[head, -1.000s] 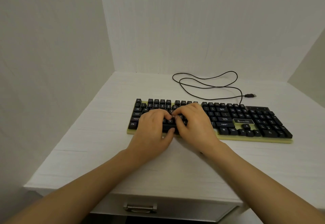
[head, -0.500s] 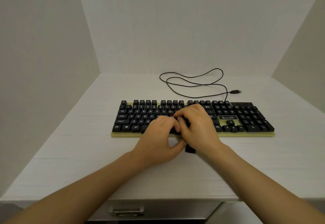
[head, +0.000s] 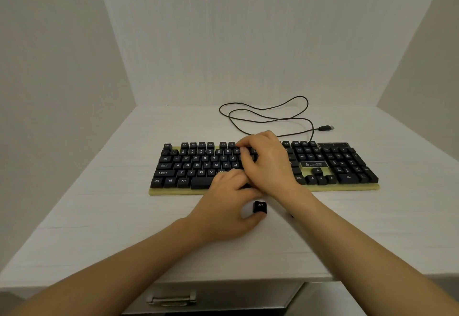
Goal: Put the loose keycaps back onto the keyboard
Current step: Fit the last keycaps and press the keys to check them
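Keycap (head: 260,207), one, lies loose by left hand (head: 229,207); it and right hand (head: 269,164) curl fingers (head: 253,139) on one keyboard (head: 173,191), grip unclear.

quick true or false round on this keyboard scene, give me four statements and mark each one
1. A loose black square keycap marked ALT lies on the white table, in front of the black keyboard on its yellowish base. True.
2. The black cable's USB plug sits in a socket. False: it lies free on the table.
3. The right hand rests on the keys. True.
4. The left hand covers the number pad. False: it is by the space bar, beside the loose keycap.
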